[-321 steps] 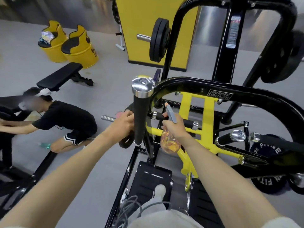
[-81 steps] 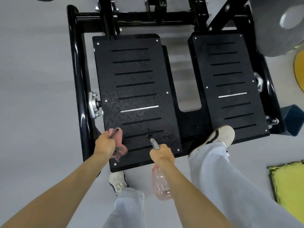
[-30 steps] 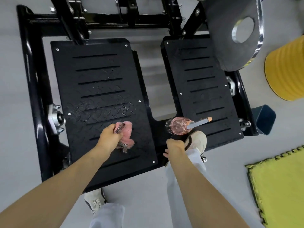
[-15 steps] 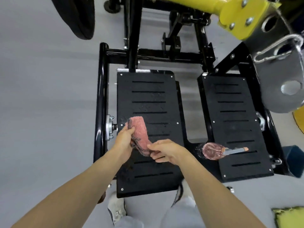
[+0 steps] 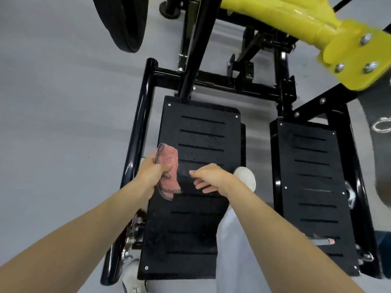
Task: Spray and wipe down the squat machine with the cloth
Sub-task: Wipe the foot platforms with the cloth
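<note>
My left hand (image 5: pixel 150 174) grips a pink cloth (image 5: pixel 170 164) with a checked edge, held over the left black footplate (image 5: pixel 194 218) of the squat machine. My right hand (image 5: pixel 208 179) hovers just right of the cloth with fingers loosely extended and holds nothing. The spray bottle (image 5: pixel 323 241) lies on the right footplate (image 5: pixel 317 199); only its grey and orange nozzle shows past my right forearm. Small droplets speckle the left plate.
The black tube frame (image 5: pixel 140 127) runs along the left plate's left side. A yellow lever arm (image 5: pixel 313 26) and a black weight plate (image 5: pixel 124 20) hang above. My right shoe (image 5: pixel 245 178) stands on the left plate. Grey floor lies to the left.
My right hand has drawn back from the cloth, which my left hand now holds alone. The view has moved closer and my right foot has stepped onto the left plate.
</note>
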{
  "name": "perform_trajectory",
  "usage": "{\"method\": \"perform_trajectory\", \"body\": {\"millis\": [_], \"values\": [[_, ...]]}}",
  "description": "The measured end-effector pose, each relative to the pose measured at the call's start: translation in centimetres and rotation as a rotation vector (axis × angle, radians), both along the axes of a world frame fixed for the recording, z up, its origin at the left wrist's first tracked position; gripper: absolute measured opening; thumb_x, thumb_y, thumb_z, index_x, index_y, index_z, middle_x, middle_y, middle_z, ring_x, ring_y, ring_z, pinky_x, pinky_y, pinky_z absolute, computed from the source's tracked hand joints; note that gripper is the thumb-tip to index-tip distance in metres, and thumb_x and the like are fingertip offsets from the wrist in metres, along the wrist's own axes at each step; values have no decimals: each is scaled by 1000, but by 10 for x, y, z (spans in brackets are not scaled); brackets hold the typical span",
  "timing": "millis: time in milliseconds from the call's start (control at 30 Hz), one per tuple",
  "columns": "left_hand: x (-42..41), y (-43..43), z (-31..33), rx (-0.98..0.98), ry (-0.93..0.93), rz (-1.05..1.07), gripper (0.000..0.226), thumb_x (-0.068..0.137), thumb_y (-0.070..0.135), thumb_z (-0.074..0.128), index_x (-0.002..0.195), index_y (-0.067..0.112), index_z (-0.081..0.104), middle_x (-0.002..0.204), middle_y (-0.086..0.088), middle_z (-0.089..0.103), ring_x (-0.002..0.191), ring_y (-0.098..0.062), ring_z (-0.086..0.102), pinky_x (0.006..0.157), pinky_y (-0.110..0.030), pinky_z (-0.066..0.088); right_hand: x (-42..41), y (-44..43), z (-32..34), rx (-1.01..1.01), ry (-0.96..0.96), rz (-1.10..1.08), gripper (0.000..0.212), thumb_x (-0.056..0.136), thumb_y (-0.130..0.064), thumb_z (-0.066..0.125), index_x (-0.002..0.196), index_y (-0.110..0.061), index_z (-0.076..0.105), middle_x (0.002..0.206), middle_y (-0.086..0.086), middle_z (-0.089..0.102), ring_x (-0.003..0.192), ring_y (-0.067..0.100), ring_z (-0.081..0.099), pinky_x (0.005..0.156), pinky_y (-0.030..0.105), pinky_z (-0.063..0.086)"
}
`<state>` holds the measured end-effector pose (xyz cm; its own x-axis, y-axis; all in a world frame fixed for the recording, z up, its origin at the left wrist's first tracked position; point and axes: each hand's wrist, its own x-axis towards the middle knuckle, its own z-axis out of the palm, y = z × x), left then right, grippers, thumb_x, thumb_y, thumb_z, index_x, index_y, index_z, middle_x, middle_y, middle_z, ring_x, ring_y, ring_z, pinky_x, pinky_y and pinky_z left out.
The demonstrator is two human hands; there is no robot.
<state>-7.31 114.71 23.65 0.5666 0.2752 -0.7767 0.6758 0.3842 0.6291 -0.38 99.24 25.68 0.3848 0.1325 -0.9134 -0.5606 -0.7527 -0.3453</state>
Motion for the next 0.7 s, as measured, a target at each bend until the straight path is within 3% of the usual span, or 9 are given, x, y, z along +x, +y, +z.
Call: {"method": "perform_trajectory", "body": {"millis": [133,267,400,533,600,700], "values": [[40,8,-28,98,-10,-101,39,91,-12,48,118,14,58,107,-9,66,94,-23,62,79,-31,49,39,-6,-33,-105,-206,82,32,95,-21,53,117,1,62,97,9,59,89,23,57,84,37,51],[80,6,-65,282,63,-198,31,86,-11,52,109,7,61,99,-12,66,94,-29,64,76,-33,51,72,-18,-65,-160,-253,218,42,97,-24,52,136,-9,49,136,8,47,123,27,48,99,32,40],[119,0,-93,523,65,-377,8,92,10,56,98,6,60,86,-10,61,89,-32,62,75,-36,51,100,-30,-97,-246,-326,243,50,95,-23,50,143,-14,35,143,11,29,125,31,43,100,39,44],[164,7,-105,935,-40,-533,21,97,19,54,107,2,60,102,-19,58,90,-35,59,77,-43,49,116,-47,-117,-337,-398,326,64,95,-21,51,150,-18,18,153,10,12,133,31,29,95,39,45],[185,17,-114,1135,-62,-544,21,95,8,51,114,1,58,108,-20,53,93,-37,55,73,-45,49,118,-57,-128,-365,-396,348,75,96,-24,52,153,-20,4,159,9,-10,143,32,14,100,38,42],[211,29,-131,1238,-1,-489,32,89,-1,51,121,3,54,117,-18,45,102,-36,49,82,-55,48,118,-70,-145,-417,-398,444,95,93,-35,59,152,-19,-14,156,10,-27,147,32,-7,116,41,27]]}}
